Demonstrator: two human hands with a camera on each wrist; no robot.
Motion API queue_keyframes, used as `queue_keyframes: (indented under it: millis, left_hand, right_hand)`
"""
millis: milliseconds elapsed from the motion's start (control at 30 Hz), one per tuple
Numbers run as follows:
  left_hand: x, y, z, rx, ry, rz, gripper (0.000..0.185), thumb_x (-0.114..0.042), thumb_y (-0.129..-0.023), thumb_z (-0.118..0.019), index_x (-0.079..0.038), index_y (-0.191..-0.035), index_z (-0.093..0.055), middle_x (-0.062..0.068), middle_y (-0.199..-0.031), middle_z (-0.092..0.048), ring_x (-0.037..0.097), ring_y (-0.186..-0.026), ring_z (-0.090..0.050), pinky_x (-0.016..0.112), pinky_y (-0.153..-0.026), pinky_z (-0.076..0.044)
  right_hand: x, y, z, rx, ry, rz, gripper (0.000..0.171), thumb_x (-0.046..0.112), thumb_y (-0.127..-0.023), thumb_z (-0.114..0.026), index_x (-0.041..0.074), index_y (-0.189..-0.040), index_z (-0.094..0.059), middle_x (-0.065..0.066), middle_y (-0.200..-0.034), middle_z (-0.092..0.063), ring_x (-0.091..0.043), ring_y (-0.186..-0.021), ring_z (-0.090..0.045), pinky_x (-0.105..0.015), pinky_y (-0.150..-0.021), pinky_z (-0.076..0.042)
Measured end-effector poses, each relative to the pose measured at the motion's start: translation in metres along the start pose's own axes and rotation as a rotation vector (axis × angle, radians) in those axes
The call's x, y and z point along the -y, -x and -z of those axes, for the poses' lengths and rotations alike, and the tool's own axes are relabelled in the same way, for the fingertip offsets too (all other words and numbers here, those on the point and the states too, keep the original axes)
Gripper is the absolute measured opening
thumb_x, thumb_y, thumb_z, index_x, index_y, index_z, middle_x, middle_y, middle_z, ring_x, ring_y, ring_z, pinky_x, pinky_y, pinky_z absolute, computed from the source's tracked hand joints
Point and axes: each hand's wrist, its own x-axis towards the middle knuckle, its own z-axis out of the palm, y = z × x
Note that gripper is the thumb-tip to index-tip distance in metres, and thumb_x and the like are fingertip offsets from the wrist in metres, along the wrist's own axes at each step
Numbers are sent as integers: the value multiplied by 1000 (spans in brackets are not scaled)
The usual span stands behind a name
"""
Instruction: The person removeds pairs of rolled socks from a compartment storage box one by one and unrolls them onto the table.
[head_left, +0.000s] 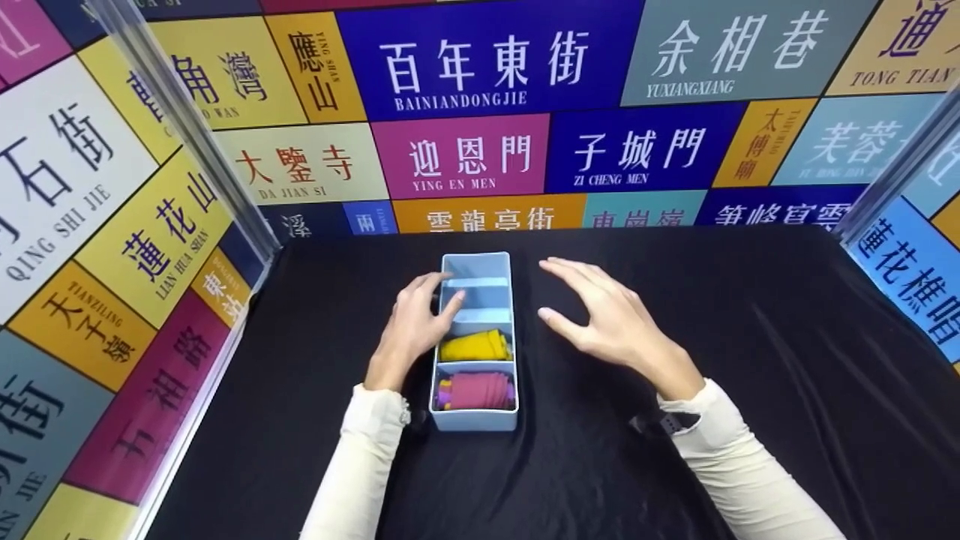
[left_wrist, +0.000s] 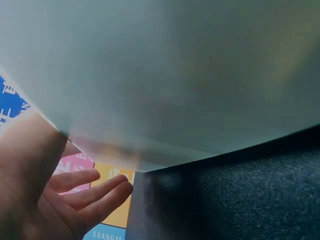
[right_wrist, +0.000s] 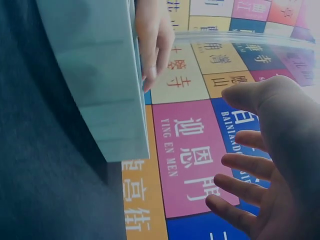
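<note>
A long light-blue divided box (head_left: 474, 421) stands on the black cloth. Its nearest compartment contains a rolled dark-pink cloth piece (head_left: 480, 391) with orange and purple bits at its ends; a rolled yellow cloth piece (head_left: 472, 346) lies in the one behind. The two far compartments show bare floors. My left hand (head_left: 412, 319) is at the box's left side, thumb over the rim, fingers spread and loosely extended. Whether it touches the rim I cannot tell. To the right of the box, my right hand (head_left: 615, 319) hovers apart with fingers spread, holding nothing.
Black cloth (head_left: 600, 465) covers the table, with creases at the right. Behind it rises a wall of coloured panels (head_left: 461, 154) with Chinese lettering. Clear upright posts (head_left: 202, 142) stand at the left and right corners.
</note>
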Motion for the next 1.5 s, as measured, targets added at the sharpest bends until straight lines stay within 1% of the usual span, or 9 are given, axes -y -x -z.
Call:
queue_keyframes:
  millis: [233, 400, 500, 633, 833, 1033, 1233, 1400, 1500]
  left_hand:
    - [4, -2, -3, -41, 18, -30, 47, -41, -103, -73, -13, -141, -69, 12, -139, -72, 33, -131, -68, 49, -115, -52]
    - [7, 1, -7, -58, 55, -11, 46, -38, -102, -74, -15, -141, -69, 11, -139, -74, 32, -129, -70, 47, -115, -53]
    - [8, 4, -9, -70, 81, 9, 43, -37, -103, -74, -19, -142, -69, 7, -140, -74, 29, -131, -70, 46, -116, -53]
    - [10, 8, -13, -100, 120, 19, 39, -29, -102, -74, -22, -141, -70, 7, -136, -76, 29, -127, -72, 46, -113, -54]
    - [13, 11, -19, -132, 172, 27, 37, -23, -102, -73, -19, -139, -72, 10, -125, -79, 32, -119, -75, 49, -108, -56]
    - [13, 10, -21, -149, 203, 34, 35, -21, -103, -70, -20, -138, -73, 8, -122, -80, 26, -114, -75, 47, -105, -57]
    - [14, 8, -20, -163, 204, 38, 34, -20, -103, -70, -23, -137, -73, 7, -120, -81, 22, -109, -76, 44, -100, -59]
    - [14, 8, -21, -161, 201, 52, 34, -20, -104, -70, -28, -137, -73, 6, -122, -80, 22, -111, -75, 44, -102, -58]
    - [14, 8, -21, -159, 209, 56, 34, -21, -104, -70, -28, -137, -73, 6, -121, -80, 22, -111, -75, 44, -102, -58]
  right_hand:
    - [11, 2, -2, -9, -37, 11, 63, 51, -102, -69, 37, -160, -51, 9, -164, -55, -18, -151, -53, -53, -114, -53]
    - [17, 1, -6, -2, -44, 32, 60, 51, -103, -69, 34, -158, -55, 11, -161, -57, -17, -149, -56, -51, -115, -53]
    - [20, 2, -9, -3, -52, 49, 57, 50, -102, -69, 34, -156, -58, 10, -158, -60, -17, -146, -58, -50, -115, -53]
    - [25, 6, -15, 5, -64, 81, 54, 48, -102, -71, 34, -153, -61, 10, -154, -63, -14, -143, -61, -47, -114, -55]
    - [32, 15, -26, 28, -70, 135, 50, 44, -102, -72, 30, -150, -65, 10, -148, -68, -9, -138, -64, -41, -112, -56]
    - [40, 19, -35, 54, -89, 180, 46, 42, -102, -73, 27, -146, -68, 11, -143, -71, -9, -133, -66, -38, -112, -56]
    - [47, 19, -46, 122, -118, 231, 43, 41, -103, -72, 25, -144, -70, 11, -142, -71, -13, -131, -68, -42, -110, -57]
    - [50, 22, -52, 192, -117, 210, 43, 42, -106, -68, 25, -144, -70, 12, -147, -69, -15, -132, -67, -45, -112, -54]
    - [51, 23, -53, 208, -119, 207, 42, 42, -106, -69, 26, -145, -70, 11, -147, -68, -16, -132, -66, -46, -111, -53]
